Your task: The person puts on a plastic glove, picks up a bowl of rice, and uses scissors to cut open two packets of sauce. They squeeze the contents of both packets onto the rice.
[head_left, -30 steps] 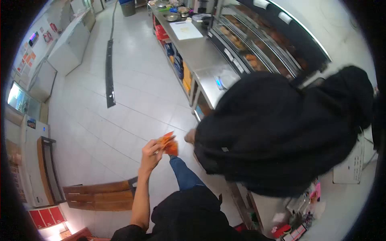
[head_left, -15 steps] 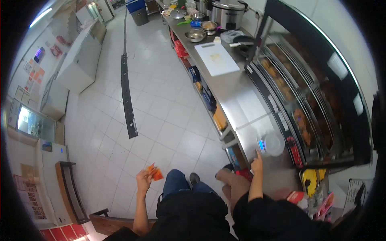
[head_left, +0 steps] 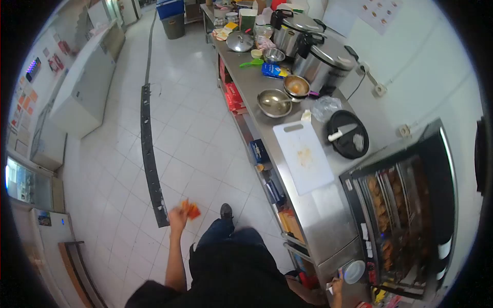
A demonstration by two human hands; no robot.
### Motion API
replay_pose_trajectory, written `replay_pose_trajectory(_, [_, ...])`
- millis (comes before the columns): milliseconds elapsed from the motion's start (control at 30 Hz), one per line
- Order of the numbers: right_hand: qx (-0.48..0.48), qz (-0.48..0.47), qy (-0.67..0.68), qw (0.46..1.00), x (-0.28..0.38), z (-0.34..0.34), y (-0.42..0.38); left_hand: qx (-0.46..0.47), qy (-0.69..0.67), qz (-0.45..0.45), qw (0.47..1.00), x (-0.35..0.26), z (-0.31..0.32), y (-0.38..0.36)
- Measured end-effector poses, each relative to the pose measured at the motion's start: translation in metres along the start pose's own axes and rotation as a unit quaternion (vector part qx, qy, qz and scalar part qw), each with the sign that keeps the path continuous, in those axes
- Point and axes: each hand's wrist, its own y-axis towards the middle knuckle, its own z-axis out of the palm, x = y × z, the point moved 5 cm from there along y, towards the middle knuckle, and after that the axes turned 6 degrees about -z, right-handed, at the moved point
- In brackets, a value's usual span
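My left hand (head_left: 178, 219) is closed around a small orange-red packet (head_left: 192, 210), held out over the tiled floor to the left of my legs. The packet is blurred, and its print cannot be read. My right hand is out of view. At the lower right, a co-worker's hand (head_left: 336, 284) is beside a round translucent tub (head_left: 354, 271) on the steel counter (head_left: 323, 226). The tub appears to sit on a small scale, mostly hidden.
On the counter are a white cutting board (head_left: 304, 158), a knife (head_left: 342, 132) on a black round lid (head_left: 349, 146), metal bowls (head_left: 275, 103) and large cookers (head_left: 326, 61). A heated food display (head_left: 400, 220) stands at right. A black strip (head_left: 150, 154) runs along the floor.
I have moved forward along the counter, so the cutting board and cookers are closer. My left hand still holds the packet. The co-worker is now lower in view, at the right edge of my body.
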Motion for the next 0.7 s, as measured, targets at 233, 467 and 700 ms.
replay_pose_trajectory(233, [0.161,-0.244,-0.393,0.872,0.154,0.466,0.160,0.022,-0.202,0.146,0.968,-0.185,0.031,0.328])
replay_pose_trajectory(467, [0.067,-0.279,-0.199,0.937,0.481,0.694,0.356,0.001,-0.280,0.131,0.951,-0.260,0.121,0.604])
replay_pose_trajectory(700, [0.002,-0.420,-0.151,0.895,0.837,0.859,0.600,0.151,-0.326,-0.039,0.932,-0.301,0.228,0.850])
